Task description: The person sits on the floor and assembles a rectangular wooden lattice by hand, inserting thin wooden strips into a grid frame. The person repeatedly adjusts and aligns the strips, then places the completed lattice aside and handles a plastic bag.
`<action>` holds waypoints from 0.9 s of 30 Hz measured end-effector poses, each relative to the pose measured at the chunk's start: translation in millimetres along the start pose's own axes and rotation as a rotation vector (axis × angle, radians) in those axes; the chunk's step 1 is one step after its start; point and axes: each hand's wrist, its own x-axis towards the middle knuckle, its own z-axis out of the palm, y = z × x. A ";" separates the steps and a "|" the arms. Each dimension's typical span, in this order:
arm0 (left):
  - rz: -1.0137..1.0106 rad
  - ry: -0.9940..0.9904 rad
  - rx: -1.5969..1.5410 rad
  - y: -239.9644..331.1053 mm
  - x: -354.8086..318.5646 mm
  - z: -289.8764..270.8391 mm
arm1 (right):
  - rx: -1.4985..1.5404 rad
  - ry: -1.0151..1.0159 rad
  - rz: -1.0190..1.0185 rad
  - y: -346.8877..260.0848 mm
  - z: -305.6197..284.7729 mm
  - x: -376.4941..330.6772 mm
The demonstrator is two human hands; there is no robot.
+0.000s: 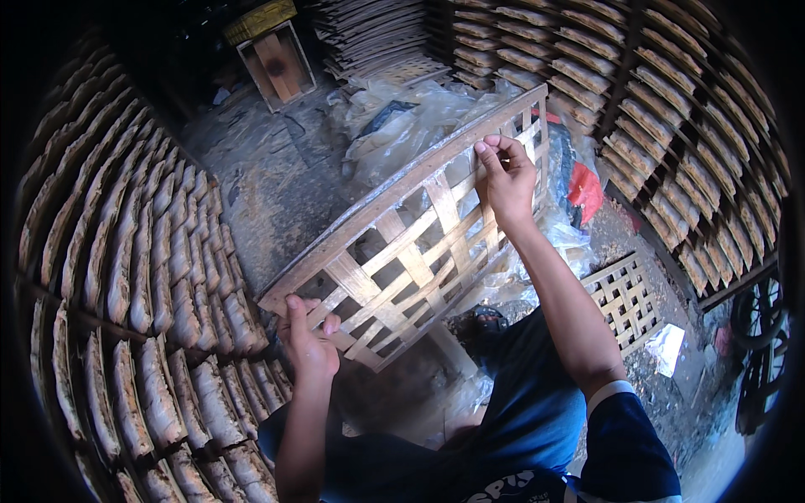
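A woven bamboo lattice tray (413, 267) with a wooden frame stands tilted in front of me, its long rail slanting up to the right. At the tray's lower left corner, my left hand (310, 344) is closed around the frame, thumb on the near side. My right hand (508, 176) is over the upper right part of the lattice, just under the rail, with thumb and fingers pinched together. Whatever sits in that pinch is too small to make out.
Racks with rows of rough-edged pale pieces rise at the left (159, 386) and right (662, 151). Crumpled clear plastic sheeting (394, 142) lies behind the tray. Another lattice tray (625, 303) rests on the floor at right, beside a white scrap (665, 348). A wooden box (275, 67) stands far back.
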 end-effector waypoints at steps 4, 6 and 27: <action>0.011 0.006 -0.001 4.1 -4.7 4.9 | -0.030 -0.002 -0.025 3.1 -5.1 3.5; 0.013 -0.020 -0.003 5.4 -6.8 5.8 | -0.075 0.030 -0.055 2.1 -3.3 3.2; 0.034 -0.057 0.061 -4.0 -10.0 7.6 | -0.057 -0.053 -0.008 -7.4 18.5 -26.7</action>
